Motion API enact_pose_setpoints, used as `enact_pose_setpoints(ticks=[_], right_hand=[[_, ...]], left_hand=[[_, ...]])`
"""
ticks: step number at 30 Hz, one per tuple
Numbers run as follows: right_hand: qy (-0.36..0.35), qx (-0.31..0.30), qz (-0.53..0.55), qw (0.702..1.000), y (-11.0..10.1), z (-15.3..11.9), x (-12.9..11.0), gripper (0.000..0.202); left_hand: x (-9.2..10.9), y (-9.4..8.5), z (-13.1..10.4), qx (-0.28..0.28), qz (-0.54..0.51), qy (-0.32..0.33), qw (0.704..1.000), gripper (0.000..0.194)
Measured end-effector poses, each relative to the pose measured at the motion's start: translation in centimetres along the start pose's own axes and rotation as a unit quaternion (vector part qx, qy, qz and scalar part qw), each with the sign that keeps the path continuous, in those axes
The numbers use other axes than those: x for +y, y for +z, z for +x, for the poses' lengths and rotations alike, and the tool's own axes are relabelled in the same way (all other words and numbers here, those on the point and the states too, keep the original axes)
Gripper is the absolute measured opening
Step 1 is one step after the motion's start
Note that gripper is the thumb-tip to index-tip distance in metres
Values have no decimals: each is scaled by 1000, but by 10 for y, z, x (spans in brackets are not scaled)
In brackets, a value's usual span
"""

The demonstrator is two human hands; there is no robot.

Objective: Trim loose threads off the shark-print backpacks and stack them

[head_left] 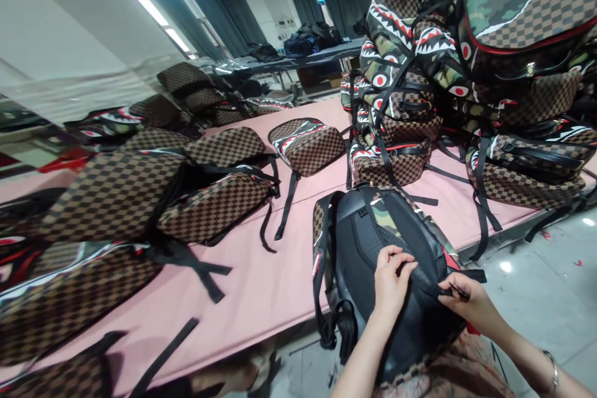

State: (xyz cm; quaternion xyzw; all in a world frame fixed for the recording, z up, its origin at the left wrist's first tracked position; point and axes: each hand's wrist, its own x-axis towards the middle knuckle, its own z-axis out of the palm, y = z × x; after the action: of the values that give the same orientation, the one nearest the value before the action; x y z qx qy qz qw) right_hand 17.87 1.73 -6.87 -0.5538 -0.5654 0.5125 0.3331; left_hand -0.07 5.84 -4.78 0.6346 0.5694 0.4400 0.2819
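A backpack (354,249) lies with its black padded back facing up, across the table's front edge and over my lap. My left hand (394,277) is above the middle of the back panel, its thumb and fingertips pinched together; whatever they hold is too small to make out. At the bag's right side my right hand (461,295) is closed on a small dark tool, with its fingertips against the bag's edge. Black straps hang from the bag's left side.
Checkered backpacks (119,193) cover the left of the pink table (242,286). Stacked shark-face backpacks (392,106) rise behind the bag, and a taller pile (527,31) stands at the right. Loose straps trail over the table edge.
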Motion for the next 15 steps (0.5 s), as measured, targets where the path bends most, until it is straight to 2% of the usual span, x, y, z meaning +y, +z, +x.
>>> enact_pose_setpoints(ticks=[4, 6, 8, 12, 15], right_hand=[[-5, -21, -1, 1000, -1, 5, -3, 9], [-15, -46, -16, 999, -9, 6, -12, 11], [-39, -39, -55, 997, -20, 7, -25, 13], [-147, 54, -190, 969, -39, 17, -46, 20], [-232, 47, -274, 932, -42, 32, -54, 19]], left_hand=[[0, 3, 1, 35, 17, 6, 999, 14], [-1, 4, 2, 71, -1, 3, 997, 15], [0, 5, 4, 98, -26, -4, 995, 17], [6, 6, 5, 114, -63, -14, 991, 18], [9, 8, 3, 120, -72, -23, 990, 18]])
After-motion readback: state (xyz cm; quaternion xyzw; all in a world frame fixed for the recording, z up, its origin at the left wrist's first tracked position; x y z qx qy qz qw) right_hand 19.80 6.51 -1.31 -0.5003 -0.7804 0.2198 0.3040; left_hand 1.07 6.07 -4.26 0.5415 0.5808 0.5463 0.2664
